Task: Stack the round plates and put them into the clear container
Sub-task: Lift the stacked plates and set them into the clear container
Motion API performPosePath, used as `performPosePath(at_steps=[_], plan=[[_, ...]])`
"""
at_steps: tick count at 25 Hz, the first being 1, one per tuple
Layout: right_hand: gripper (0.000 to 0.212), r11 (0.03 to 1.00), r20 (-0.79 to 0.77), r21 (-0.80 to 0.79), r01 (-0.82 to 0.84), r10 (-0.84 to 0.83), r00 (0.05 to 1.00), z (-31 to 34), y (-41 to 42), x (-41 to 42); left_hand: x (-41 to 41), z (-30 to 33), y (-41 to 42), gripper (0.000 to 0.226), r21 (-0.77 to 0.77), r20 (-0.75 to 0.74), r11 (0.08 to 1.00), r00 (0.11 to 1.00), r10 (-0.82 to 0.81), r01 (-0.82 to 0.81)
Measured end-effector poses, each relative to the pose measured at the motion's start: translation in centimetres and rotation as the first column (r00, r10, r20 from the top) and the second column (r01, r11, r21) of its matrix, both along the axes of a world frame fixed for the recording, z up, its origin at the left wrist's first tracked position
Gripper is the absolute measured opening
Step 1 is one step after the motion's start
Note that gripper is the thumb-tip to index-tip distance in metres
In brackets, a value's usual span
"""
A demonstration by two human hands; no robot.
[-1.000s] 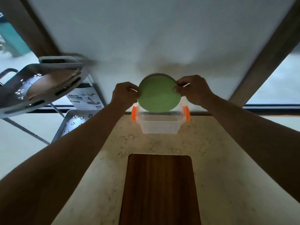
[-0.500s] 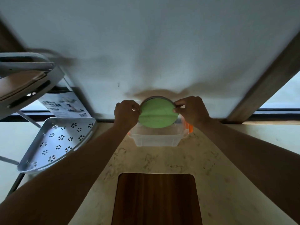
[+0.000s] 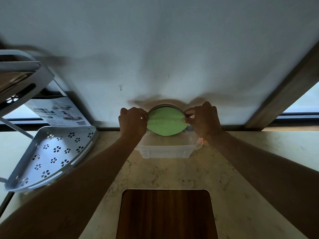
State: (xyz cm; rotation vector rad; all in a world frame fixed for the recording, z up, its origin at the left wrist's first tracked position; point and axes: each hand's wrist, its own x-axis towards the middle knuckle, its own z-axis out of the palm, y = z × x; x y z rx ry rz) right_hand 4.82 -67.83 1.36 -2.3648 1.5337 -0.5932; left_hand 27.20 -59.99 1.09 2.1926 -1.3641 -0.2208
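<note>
1. Wall: pale and plain, it fills the upper half of the view behind everything else.
2. Tabletop: light marbled stone, running from the wall toward the viewer.
3. Cutting board: dark wood with rounded corners, lying flat on the tabletop at the near edge, apart from the container.
4. Corner rack: white metal with flower-shaped perforations, at the left; a second tier of it sits higher up, blurred. A printed box leans behind it.
5. Clear container: rectangular, open at the top, standing on the tabletop close to the wall; an orange latch shows at its right end.
6. Stack of round plates: green face toward the viewer, a grey rim visible behind its top edge; tilted, with its lower edge dipping into the container's mouth.
7. Left hand: fingers and thumb pinched on the stack's left rim.
8. Right hand: pinched likewise on the right rim, so both hands carry the stack between them.
</note>
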Motion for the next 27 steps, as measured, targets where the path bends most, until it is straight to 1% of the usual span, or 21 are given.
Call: performPosePath(at_steps=[4,9,12,14,16,20,22,25,27], plan=[[0.018,0.998,-0.109,-0.066,-0.002,-0.005,0.994,-0.2,-0.3,0.5,-0.3,-0.4,-0.6,0.024,0.001,0.045,1.0,0.999,-0.012,0.012],[0.019,0.988,-0.098,-0.151,0.038,-0.053,0.994,0.2,-0.1,0.9,-0.5,-0.4,-0.5,0.022,-0.063,0.013,0.998,1.0,0.011,-0.01],[0.028,0.986,-0.072,-0.162,0.047,-0.06,0.996,0.7,0.4,0.7,-0.3,-0.2,-0.1,0.023,-0.101,-0.014,0.995,1.0,0.006,-0.007],[0.038,0.99,-0.078,-0.143,0.019,-0.03,0.997,1.3,1.2,0.7,0.0,0.3,0.4,0.024,-0.125,-0.026,0.992,1.0,-0.016,0.013],[0.048,0.993,-0.092,-0.102,-0.051,0.042,0.995,1.8,2.4,0.9,0.1,1.2,1.2,0.027,-0.118,-0.026,0.992,0.999,-0.039,0.035],[0.064,0.98,-0.066,0.05,-0.193,0.196,0.978,4.2,6.0,1.8,0.4,4.5,4.8,0.035,-0.082,-0.039,0.996,0.998,-0.048,0.044],[0.067,0.968,-0.047,0.105,-0.227,0.233,0.971,6.0,8.0,2.6,0.9,6.4,7.4,0.037,-0.063,-0.039,0.998,0.999,-0.031,0.028],[0.064,0.963,-0.004,0.077,-0.26,0.261,0.965,8.5,10.7,4.3,1.7,9.3,12.0,0.042,-0.021,0.01,0.999,0.999,-0.032,0.032],[0.061,0.954,0.046,0.066,-0.292,0.289,0.956,10.5,13.1,6.1,2.4,11.6,15.6,0.044,-0.029,0.052,0.998,0.998,-0.047,0.049]])
